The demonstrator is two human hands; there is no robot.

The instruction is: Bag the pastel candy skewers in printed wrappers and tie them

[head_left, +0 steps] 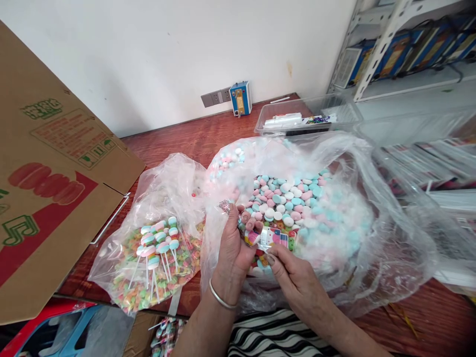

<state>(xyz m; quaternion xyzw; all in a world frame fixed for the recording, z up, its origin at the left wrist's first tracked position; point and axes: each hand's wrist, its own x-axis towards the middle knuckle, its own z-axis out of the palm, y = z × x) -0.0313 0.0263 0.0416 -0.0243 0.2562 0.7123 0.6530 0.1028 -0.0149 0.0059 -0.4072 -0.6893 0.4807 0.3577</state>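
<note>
My left hand (238,243) is closed around a small printed plastic wrapper (274,238) with pink and purple patterns. The fingers of my right hand (288,267) pinch that wrapper's lower edge. What lies inside the wrapper I cannot make out. Just beyond both hands, a large clear plastic bag (390,263) lies spread with pink, blue and white round candies (293,198) in it. To the left, a second clear bag (169,173) contains ring-shaped gummies (128,282). Several layered candy lollipops (161,243) on white sticks rest on top of it.
A large cardboard box (48,163) stands at the left. Behind the bags is a clear plastic tray (308,111) with white items. A blue device (241,99) sits by the wall socket (214,97). Metal shelves (386,49) and packed bins (427,158) line the right.
</note>
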